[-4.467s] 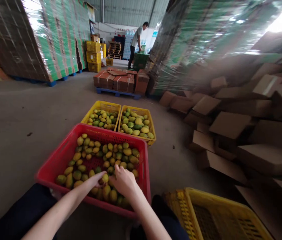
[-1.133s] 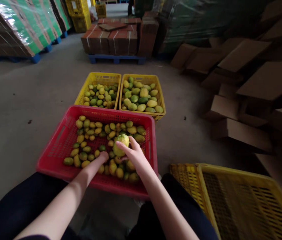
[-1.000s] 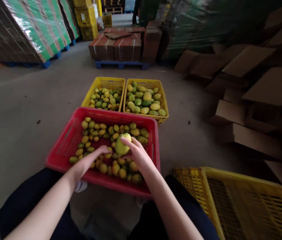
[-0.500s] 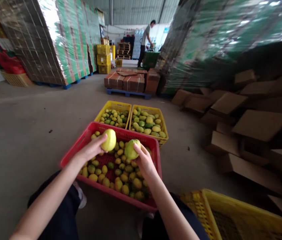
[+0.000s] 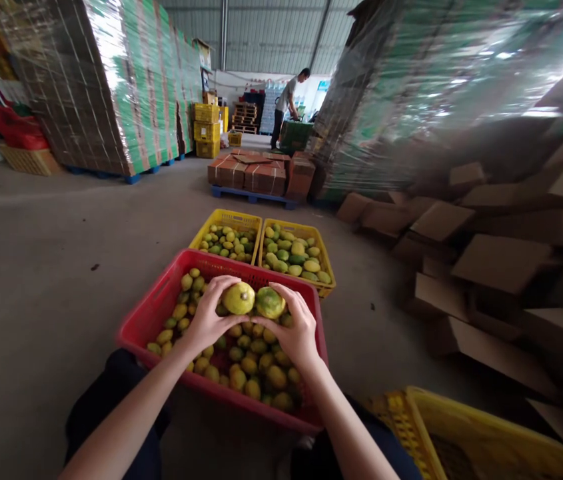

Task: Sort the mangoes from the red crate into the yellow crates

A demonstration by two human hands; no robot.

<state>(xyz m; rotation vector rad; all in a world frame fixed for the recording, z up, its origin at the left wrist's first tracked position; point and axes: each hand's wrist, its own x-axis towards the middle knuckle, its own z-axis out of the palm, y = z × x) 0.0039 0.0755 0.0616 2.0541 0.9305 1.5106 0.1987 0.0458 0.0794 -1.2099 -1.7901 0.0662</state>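
My left hand is closed round a yellow lemon, its stem end facing me. In my right hand is a green-and-yellow lemon, gripped between thumb and fingers. The two fruits are side by side, almost touching, above a red crate. Many small yellow and green lemons lie in that crate, with some of its red floor showing among them. My forearms hide part of its near side.
Beyond the red crate stand two yellow crates, left and right, holding lemons. Another yellow crate is near my right knee. Cardboard boxes lie heaped at right. Flat cartons sit on a blue pallet; a person works behind.
Both hands have come together, bringing the two lemons side by side. The left lemon has turned so its stem end shows, and the right one shows its green patch.
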